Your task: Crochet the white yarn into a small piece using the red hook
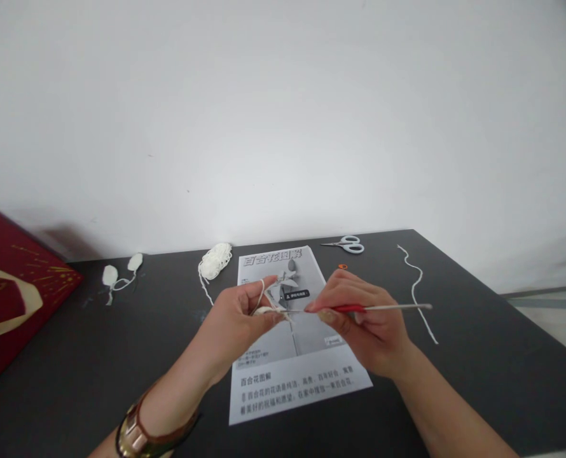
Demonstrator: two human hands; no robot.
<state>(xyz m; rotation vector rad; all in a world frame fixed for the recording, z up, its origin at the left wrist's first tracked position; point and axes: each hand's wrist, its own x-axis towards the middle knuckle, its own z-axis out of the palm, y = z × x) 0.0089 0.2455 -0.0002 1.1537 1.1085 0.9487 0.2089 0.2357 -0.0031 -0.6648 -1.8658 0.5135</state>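
Observation:
My left hand (238, 321) pinches a small white crochet piece (265, 310), and white yarn loops over its index finger. My right hand (366, 321) grips a crochet hook (383, 308) with a red grip and a metal shaft; its tip points left into the white piece. Both hands hover above a printed instruction sheet (297, 375) with a flower picture and Chinese text, lying on the dark table (73, 375). The yarn trails back from my left hand to a small white yarn bundle (215, 261).
Two finished white petals (121, 273) lie at the back left. Scissors (347, 244) rest at the back, beside a small orange ring (343, 266). A loose white strand (419, 292) lies to the right. A red box (11, 292) stands at the left edge. A white wall rises behind.

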